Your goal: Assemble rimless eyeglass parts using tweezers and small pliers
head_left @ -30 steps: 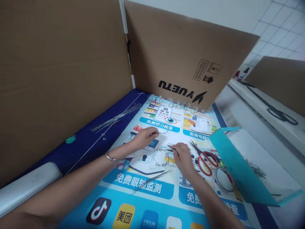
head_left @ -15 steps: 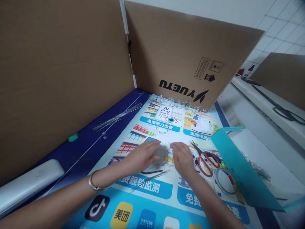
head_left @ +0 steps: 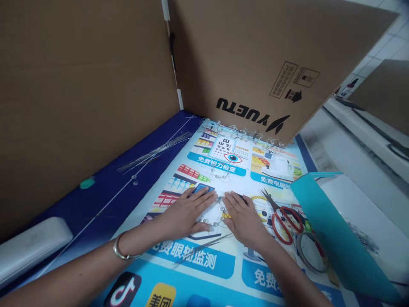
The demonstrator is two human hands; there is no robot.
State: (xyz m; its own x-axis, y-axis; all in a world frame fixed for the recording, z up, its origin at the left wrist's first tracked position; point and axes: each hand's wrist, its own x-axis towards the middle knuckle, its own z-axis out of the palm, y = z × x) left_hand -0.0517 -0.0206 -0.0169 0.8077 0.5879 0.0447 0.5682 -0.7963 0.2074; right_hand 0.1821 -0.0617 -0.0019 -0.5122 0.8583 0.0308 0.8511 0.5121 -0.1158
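Observation:
My left hand [head_left: 188, 213] lies palm down on the printed sheet, its fingers stretched out toward the middle. Facing it, my right hand [head_left: 244, 217] also rests flat with fingers extended. Between them is a loop of thin wire with clear beads [head_left: 214, 223], partly covered by my fingertips. Just beyond the hands sits a second small beaded wire piece [head_left: 220, 176]. Several straight thin wires [head_left: 204, 247] lie nearer to me. Red-handled scissors [head_left: 283, 217] are to the right of my right hand, blades partly apart, beside a coil of wire [head_left: 312, 252].
A teal open box [head_left: 338, 238] holding metal pieces stands at right. Cardboard panels [head_left: 255, 55] wall off the back and left. Along the back panel's foot runs a row of beaded wire pieces [head_left: 246, 133]. More wires [head_left: 155, 151] and a white case [head_left: 35, 247] lie left.
Both hands have flattened onto the sheet, fingers straighter than before. The beaded loop now shows between them. The view has shifted slightly, bringing the scissors and box further right.

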